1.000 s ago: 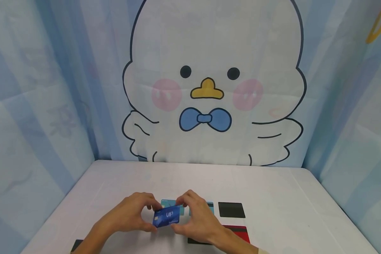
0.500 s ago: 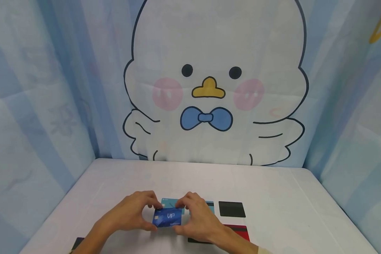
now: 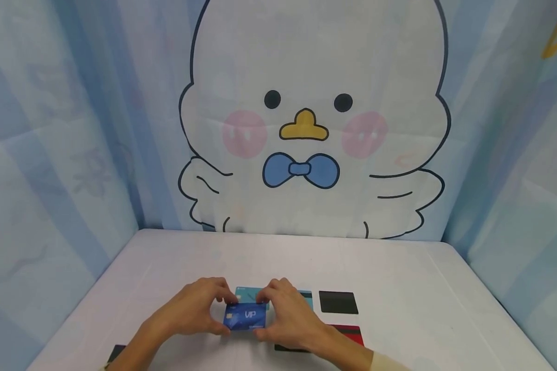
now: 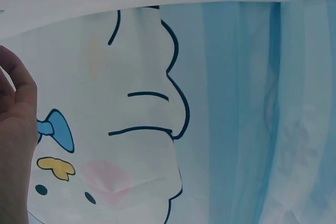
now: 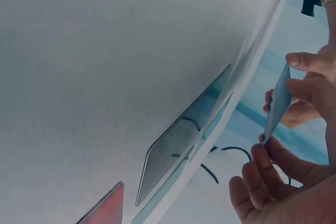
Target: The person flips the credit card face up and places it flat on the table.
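A dark blue card marked "VIP" is held level between both hands. My left hand pinches its left edge, thumb at the lower corner and fingers at the upper one. My right hand does the same on the right edge. In the right wrist view the card appears nearly edge-on, raised off the table with fingers at both ends. Part of my left hand shows at the border of the left wrist view, where the card is out of sight. Directly behind lies a light blue card.
Another light blue card is partly covered by my right hand. A black card lies to its right, and a red card nearer. Dark cards peek out beside my right wrist and left forearm. A printed curtain surrounds the white table.
The VIP card was tilted, its right side higher, and has been turned level. Both hands keep their grip on it and have barely shifted.
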### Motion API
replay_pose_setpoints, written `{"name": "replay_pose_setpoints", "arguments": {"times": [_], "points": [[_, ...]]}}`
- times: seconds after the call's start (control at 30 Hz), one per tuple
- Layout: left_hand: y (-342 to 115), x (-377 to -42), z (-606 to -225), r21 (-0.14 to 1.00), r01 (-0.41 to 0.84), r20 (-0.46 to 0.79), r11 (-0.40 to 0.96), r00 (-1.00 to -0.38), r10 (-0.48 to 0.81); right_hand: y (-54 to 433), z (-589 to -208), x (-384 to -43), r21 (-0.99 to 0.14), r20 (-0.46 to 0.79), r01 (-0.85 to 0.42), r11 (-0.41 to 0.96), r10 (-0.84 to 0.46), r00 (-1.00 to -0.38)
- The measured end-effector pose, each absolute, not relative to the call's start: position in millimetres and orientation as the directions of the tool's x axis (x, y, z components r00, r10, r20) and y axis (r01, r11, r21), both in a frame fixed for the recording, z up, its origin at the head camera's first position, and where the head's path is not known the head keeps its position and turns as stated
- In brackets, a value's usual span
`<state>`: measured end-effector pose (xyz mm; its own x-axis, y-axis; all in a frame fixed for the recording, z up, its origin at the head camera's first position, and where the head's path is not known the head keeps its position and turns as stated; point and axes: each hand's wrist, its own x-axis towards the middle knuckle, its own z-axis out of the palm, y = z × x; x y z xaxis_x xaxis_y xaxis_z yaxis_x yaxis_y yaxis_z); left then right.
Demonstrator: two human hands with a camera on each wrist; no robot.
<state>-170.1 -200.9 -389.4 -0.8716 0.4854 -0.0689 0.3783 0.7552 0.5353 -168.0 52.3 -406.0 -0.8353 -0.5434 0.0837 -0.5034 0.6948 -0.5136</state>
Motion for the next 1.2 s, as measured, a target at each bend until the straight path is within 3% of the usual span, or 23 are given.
{"name": "replay_pose_setpoints", "arguments": {"times": [0.6,1.2], "points": [[-193,-179,-402,0.388,0.442,-0.057,0.809,-0.864,0.500,41,-409,-179,-0.364,-0.004,-0.544,0.756,-0.585,-0.811],[-185,-181,-408,0.418,0.354,-0.127,0.836,-0.889,0.440,36,-411,-183,-0.336,-0.084,-0.538,0.773,-0.593,-0.801]]}}
